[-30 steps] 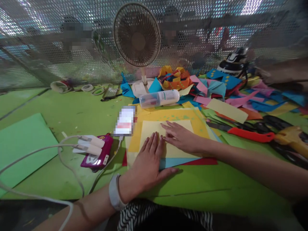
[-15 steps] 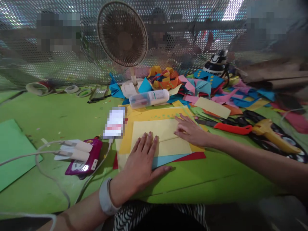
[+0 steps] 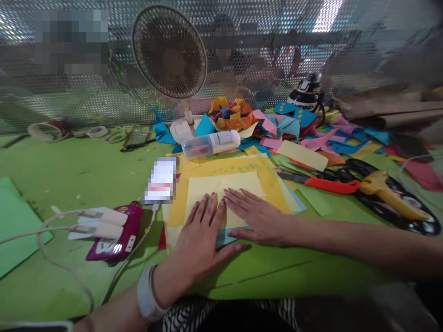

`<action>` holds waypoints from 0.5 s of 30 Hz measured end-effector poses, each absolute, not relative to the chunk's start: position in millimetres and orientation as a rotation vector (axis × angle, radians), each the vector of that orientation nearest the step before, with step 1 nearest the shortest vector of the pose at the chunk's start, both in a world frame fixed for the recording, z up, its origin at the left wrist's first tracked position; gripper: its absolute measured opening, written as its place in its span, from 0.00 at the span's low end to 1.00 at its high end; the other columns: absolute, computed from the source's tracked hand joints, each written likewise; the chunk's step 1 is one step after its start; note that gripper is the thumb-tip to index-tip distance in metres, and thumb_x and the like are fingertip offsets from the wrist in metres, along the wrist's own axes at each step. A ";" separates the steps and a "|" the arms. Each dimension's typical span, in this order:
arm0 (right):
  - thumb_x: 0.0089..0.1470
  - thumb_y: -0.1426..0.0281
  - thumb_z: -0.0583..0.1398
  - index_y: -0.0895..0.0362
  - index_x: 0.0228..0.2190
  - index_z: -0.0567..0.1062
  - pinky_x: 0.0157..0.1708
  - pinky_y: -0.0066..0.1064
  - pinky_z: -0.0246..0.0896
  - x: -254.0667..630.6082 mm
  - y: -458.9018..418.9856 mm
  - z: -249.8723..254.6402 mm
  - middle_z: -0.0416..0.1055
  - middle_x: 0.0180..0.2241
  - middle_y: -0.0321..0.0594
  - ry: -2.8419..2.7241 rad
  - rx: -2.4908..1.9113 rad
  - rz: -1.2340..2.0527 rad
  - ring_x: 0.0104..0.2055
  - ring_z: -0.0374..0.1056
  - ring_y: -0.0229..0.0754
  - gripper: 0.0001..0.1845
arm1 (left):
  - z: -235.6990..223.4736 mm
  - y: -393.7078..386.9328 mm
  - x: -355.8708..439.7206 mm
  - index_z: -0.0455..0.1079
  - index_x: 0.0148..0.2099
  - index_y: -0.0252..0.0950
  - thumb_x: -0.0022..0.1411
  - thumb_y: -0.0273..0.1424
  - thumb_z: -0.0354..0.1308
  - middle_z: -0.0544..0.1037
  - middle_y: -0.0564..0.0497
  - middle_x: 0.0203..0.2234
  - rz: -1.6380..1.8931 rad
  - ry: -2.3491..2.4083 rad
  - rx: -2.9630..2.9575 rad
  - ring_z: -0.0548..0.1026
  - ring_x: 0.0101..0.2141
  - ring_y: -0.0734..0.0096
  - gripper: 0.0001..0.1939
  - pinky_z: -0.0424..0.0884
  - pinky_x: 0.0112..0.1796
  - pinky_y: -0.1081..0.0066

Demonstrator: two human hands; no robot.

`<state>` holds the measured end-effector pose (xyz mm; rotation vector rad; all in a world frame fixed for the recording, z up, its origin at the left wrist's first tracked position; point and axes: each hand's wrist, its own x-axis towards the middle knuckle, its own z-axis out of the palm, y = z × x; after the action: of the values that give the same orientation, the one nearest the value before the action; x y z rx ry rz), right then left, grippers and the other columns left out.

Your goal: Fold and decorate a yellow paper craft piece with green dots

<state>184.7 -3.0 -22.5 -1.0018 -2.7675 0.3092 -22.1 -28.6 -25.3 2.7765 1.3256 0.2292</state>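
My left hand [image 3: 199, 235] lies flat, fingers stretched out, on a pale yellow sheet of paper [image 3: 221, 189]. My right hand [image 3: 254, 214] rests flat beside it on the same sheet, fingers spread, touching the left hand's fingertips. The pale sheet tops a stack of coloured sheets: a deeper yellow one [image 3: 242, 168], with blue and red edges showing below. Neither hand holds anything.
A phone [image 3: 161, 180] and a purple power bank [image 3: 114, 235] with white cables lie left of the stack. A desk fan [image 3: 169, 50], a plastic bottle [image 3: 211, 143], paper scraps [image 3: 294, 129], red-handled scissors [image 3: 328, 184] and a glue gun [image 3: 391, 193] sit behind and right. Tape rolls [image 3: 48, 130] rest by the mesh screen.
My right hand slid out to the sheet's right edge, then came back to lie next to my left hand. The view has shifted a little to the right.
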 end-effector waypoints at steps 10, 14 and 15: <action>0.58 0.48 0.45 0.67 0.61 0.50 0.64 0.46 0.35 187.8 -6.3 -25.9 0.43 0.64 0.55 -2.785 -0.985 0.314 0.66 0.34 0.48 0.42 | -12.7 -41.9 -29.2 0.48 0.64 0.23 0.57 0.61 0.40 0.50 0.32 0.63 0.075 1.379 2.719 0.45 0.63 0.47 0.49 0.45 0.59 0.50; 0.58 0.47 0.45 0.66 0.62 0.50 0.63 0.47 0.35 187.0 -8.2 -27.9 0.44 0.63 0.54 -2.775 -0.955 0.338 0.66 0.36 0.48 0.42 | -11.1 -49.4 -34.9 0.48 0.65 0.24 0.57 0.60 0.40 0.51 0.33 0.62 0.077 1.426 2.740 0.46 0.63 0.48 0.49 0.44 0.59 0.49; 0.58 0.47 0.45 0.66 0.62 0.50 0.63 0.47 0.35 187.0 -8.4 -28.1 0.44 0.63 0.54 -2.773 -0.953 0.341 0.66 0.36 0.49 0.42 | -11.4 -51.4 -37.9 0.47 0.65 0.24 0.57 0.60 0.40 0.50 0.34 0.63 0.073 1.442 2.748 0.46 0.63 0.49 0.49 0.44 0.59 0.49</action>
<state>187.0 -8.4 -28.1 -0.9526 -2.7726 0.3410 -37.9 -51.4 -11.4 2.7478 1.4422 0.0727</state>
